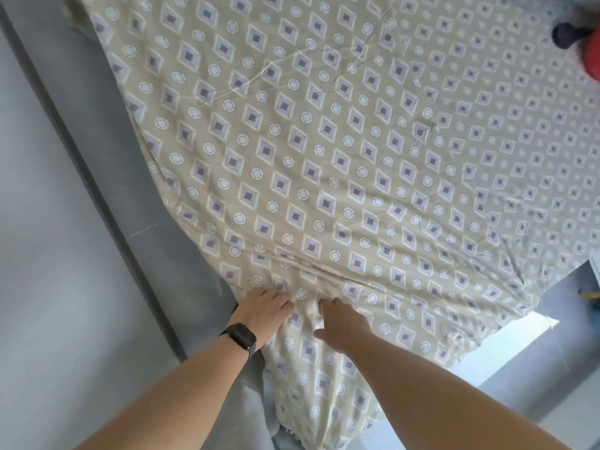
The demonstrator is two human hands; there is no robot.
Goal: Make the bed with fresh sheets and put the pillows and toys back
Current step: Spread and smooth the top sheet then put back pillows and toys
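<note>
Both hands, left hand (264,311) and right hand (344,326), seemingly bunch the sheet (324,151)

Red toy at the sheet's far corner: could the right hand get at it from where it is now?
Probably not: the right hand grips the sheet at the near edge; the red toy lies across the whole bed.

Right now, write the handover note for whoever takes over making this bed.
Left hand, with a watch on the wrist, and right hand both grip bunched sheet at the near corner.
The patterned sheet is spread across the bed, lightly creased; its near end hangs loose beside the grey bed frame.
A red and black toy sits at the far right edge.
Left: tuck the corner, smooth the creases, return pillows and toys; no pillows in view.
</note>
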